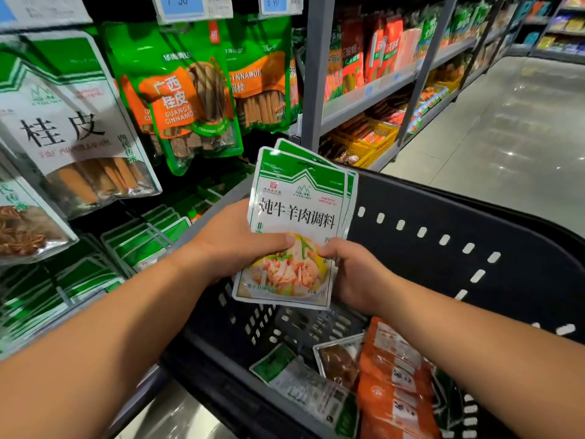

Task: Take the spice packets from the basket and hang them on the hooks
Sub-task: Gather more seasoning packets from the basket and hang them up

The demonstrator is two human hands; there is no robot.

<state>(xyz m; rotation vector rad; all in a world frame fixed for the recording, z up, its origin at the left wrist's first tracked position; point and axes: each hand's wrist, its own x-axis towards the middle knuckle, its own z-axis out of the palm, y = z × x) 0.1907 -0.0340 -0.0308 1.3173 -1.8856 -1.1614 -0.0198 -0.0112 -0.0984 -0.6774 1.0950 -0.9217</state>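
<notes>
A small stack of green-and-white spice packets point(297, 204) is held upright above the black basket point(443, 248), both hands gripping its lower part. My left hand point(234, 239) clasps the stack's left edge, thumb across the front. My right hand point(354, 274) pinches the right lower corner. More packets lie in the basket's bottom: a green-and-white one point(304, 384), a clear one with brown contents point(338, 362) and orange ones point(395, 381). On the left, cinnamon packets point(186, 93) hang from hooks hidden behind them.
Rows of green-and-white packets point(145, 239) hang low on the left rack, below large white cinnamon bags point(72, 134). A grey shelf upright point(316, 71) stands behind the stack. Stocked shelves point(380, 90) run along the tiled aisle floor point(512, 128) at right.
</notes>
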